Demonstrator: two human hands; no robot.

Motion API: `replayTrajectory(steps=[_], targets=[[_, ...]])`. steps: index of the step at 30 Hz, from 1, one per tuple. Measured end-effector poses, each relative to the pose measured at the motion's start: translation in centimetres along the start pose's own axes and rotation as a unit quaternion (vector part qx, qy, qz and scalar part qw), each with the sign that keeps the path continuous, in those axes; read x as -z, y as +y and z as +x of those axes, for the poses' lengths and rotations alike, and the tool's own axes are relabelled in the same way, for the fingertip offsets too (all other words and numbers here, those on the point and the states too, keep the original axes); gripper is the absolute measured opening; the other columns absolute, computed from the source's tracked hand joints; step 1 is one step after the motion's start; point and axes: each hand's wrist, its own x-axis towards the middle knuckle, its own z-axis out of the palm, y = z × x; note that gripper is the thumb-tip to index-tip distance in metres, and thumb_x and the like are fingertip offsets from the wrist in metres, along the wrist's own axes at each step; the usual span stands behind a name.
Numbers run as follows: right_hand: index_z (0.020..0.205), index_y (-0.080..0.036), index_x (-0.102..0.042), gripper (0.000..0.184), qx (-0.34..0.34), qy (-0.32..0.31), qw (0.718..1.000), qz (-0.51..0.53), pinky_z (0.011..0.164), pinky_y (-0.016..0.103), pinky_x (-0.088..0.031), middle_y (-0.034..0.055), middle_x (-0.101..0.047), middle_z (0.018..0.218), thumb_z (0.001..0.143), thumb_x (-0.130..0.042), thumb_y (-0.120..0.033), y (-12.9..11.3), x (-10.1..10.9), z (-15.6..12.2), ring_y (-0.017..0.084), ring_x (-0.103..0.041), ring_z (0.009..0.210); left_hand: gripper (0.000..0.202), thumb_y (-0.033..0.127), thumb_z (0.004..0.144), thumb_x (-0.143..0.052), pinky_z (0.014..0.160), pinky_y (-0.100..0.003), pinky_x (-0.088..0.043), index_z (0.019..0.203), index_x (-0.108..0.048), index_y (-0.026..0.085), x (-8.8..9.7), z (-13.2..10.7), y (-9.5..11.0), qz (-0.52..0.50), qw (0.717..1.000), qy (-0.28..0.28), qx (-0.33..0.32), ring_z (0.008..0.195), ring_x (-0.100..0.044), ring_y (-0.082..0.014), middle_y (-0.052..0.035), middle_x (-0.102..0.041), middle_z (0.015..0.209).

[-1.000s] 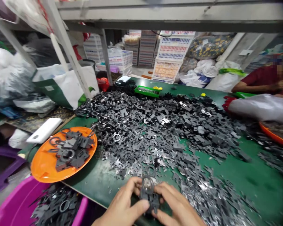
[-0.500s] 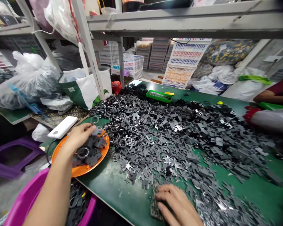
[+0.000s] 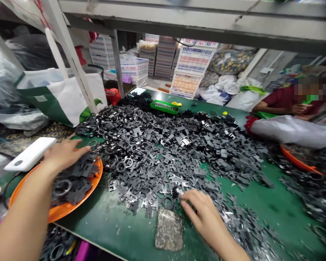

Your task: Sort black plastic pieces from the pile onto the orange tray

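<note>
The left hand [image 3: 63, 155] lies open, fingers spread, just above the rim of the orange plate [image 3: 60, 213] and beside its black stamped parts [image 3: 76, 177]. Past the grey heap of stampings [image 3: 163, 152], a small black ring [image 3: 168, 203] sits just left of the right hand [image 3: 203, 214], its curled fingers nearly touching it; the thumb is hidden, so any pinch cannot be told. A light fingertip lift suits these thin parts, sparing their tangled neighbours

Workshop bench [image 3: 260, 197] heaped with black parts [image 3: 163, 152]
</note>
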Motion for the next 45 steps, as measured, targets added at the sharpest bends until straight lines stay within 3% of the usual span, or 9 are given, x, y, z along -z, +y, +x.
replayTrajectory(steps=[4, 7, 14, 20, 24, 28, 32, 41, 45], targets=[[0.105, -0.024, -0.057, 0.018, -0.037, 0.028, 0.999, -0.014, 0.080, 0.039, -0.039, 0.0065, -0.062, 0.104, 0.094, -0.045, -0.032, 1.3, -0.6, 1.9, 0.024, -0.055, 0.097, 0.048, 0.045, 0.087, -0.044, 0.092, -0.057, -0.036, 0.124, -0.054, 0.015, -0.1, -3.2, 3.4, 0.136, 0.986, 0.067, -0.062, 0.114, -0.048, -0.0398, -0.0116, -0.057, 0.117], [0.110, -0.028, -0.058, 0.024, 0.000, 0.002, 1.000, -0.012, 0.080, 0.037, -0.039, 0.0036, -0.062, 0.104, 0.087, -0.058, -0.037, 1.1, -1.4, 3.3, 0.023, -0.054, 0.096, 0.041, 0.047, 0.088, -0.042, 0.091, -0.046, -0.040, 0.114, -0.059, 0.020, -2.1, -6.1, 6.5, 0.049, 0.980, 0.068, -0.183, 0.106, -0.053, -0.0296, -0.0085, -0.060, 0.110], [0.099, -0.019, -0.063, 0.018, -0.041, 0.110, 0.993, -0.020, 0.087, 0.045, -0.038, 0.0074, -0.062, 0.101, 0.093, -0.049, -0.028, 1.9, -0.8, 11.3, 0.025, -0.053, 0.099, 0.023, 0.031, 0.089, -0.046, 0.088, -0.039, -0.043, 0.103, -0.063, 0.025, -9.3, -12.5, 12.9, -0.141, 0.952, -0.089, -0.258, 0.101, -0.055, -0.0227, -0.0038, -0.063, 0.105], [0.109, -0.015, -0.058, 0.025, -0.049, 0.136, 0.987, 0.065, 0.084, 0.042, -0.049, 0.0061, -0.059, 0.111, 0.091, -0.054, -0.033, 4.1, 0.3, 15.3, 0.020, -0.059, 0.098, 0.021, 0.025, 0.087, -0.048, 0.087, -0.038, -0.044, 0.103, -0.062, 0.024, -10.8, -13.4, 14.9, -0.164, 0.935, -0.154, -0.275, 0.099, -0.055, -0.0223, -0.0045, -0.062, 0.103], [0.096, -0.016, -0.059, 0.026, -0.056, 0.127, 0.973, 0.187, 0.074, 0.034, -0.050, 0.0035, -0.063, 0.088, 0.094, -0.045, -0.038, 5.1, 1.1, 13.0, 0.017, -0.060, 0.079, 0.023, 0.028, 0.088, -0.048, 0.092, -0.038, -0.043, 0.107, -0.060, 0.023, -11.4, -12.4, 14.9, -0.219, 0.930, -0.168, -0.243, 0.105, -0.055, -0.0222, -0.0056, -0.059, 0.111], [0.092, -0.018, -0.056, 0.030, -0.036, 0.072, 0.950, 0.303, 0.066, 0.028, -0.049, 0.0011, -0.061, 0.078, 0.093, -0.040, -0.044, 3.9, 1.4, 9.2, 0.015, -0.058, 0.070, 0.054, 0.039, 0.086, -0.051, 0.093, -0.036, -0.043, 0.135, -0.037, 0.021, -13.1, -12.5, 16.0, -0.345, 0.897, -0.237, -0.146, 0.107, -0.055, -0.0213, -0.0104, -0.049, 0.131], [0.088, -0.019, -0.055, 0.028, -0.019, 0.024, 0.936, 0.350, 0.063, 0.025, -0.046, -0.0009, -0.057, 0.073, 0.089, -0.048, -0.046, 1.9, 0.8, 4.7, 0.015, -0.055, 0.068, 0.053, 0.040, 0.083, -0.053, 0.084, -0.036, -0.048, 0.130, -0.043, 0.016, -14.0, -14.1, 16.4, -0.404, 0.847, -0.329, -0.105, 0.093, -0.060, -0.0219, -0.0100, -0.062, 0.110], [0.103, -0.023, -0.058, 0.022, -0.092, 0.024, 0.981, 0.167, 0.081, 0.034, -0.043, 0.0046, -0.064, 0.097, 0.091, -0.047, -0.039, 4.8, 0.1, -2.5, 0.020, -0.058, 0.087, 0.027, 0.028, 0.086, -0.053, 0.086, -0.031, -0.048, 0.112, -0.057, 0.027, -14.3, -18.0, 14.2, -0.286, 0.880, -0.321, -0.203, 0.095, -0.060, -0.0170, -0.0026, -0.058, 0.112], [0.106, -0.023, -0.058, 0.029, -0.126, 0.085, 0.980, 0.128, 0.081, 0.035, -0.046, 0.0062, -0.065, 0.098, 0.092, -0.043, -0.043, 6.7, 1.4, -2.5, 0.021, -0.060, 0.088, 0.019, 0.024, 0.088, -0.052, 0.081, -0.025, -0.051, 0.105, -0.059, 0.025, -13.1, -15.9, 15.7, -0.202, 0.903, -0.234, -0.297, 0.090, -0.062, -0.0140, -0.0008, -0.063, 0.103]])
